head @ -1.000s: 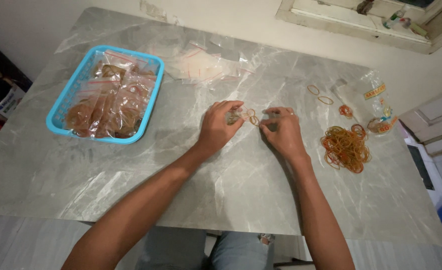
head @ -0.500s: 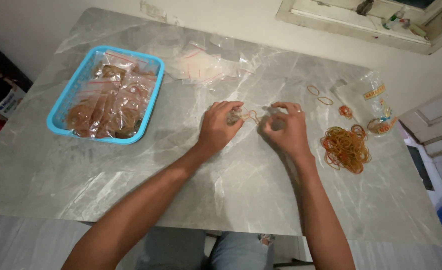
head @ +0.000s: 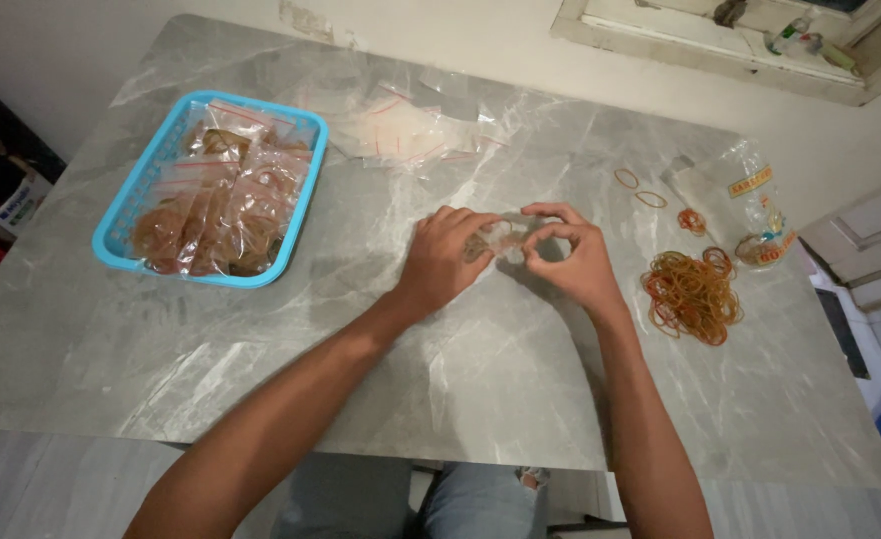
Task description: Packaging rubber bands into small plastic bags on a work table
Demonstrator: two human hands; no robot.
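Note:
My left hand [head: 447, 257] and my right hand [head: 571, 260] meet over the middle of a grey marble table [head: 361, 359]. Between their fingertips they pinch a small clear plastic bag [head: 500, 240] with brown rubber bands inside. The left fingers curl over one end of it, the right fingers hold the other end. A loose pile of orange-brown rubber bands [head: 692, 293] lies just right of my right hand.
A blue plastic basket [head: 121, 220] at the left holds several filled clear bags of rubber bands. Empty clear bags [head: 401, 130] lie at the back centre. A larger opened plastic bag [head: 750, 205] and a few stray bands [head: 640, 190] lie at the back right.
Both hands have drawn closer together around the small bag, which now lies bunched between the fingers. The arms have hardly shifted.

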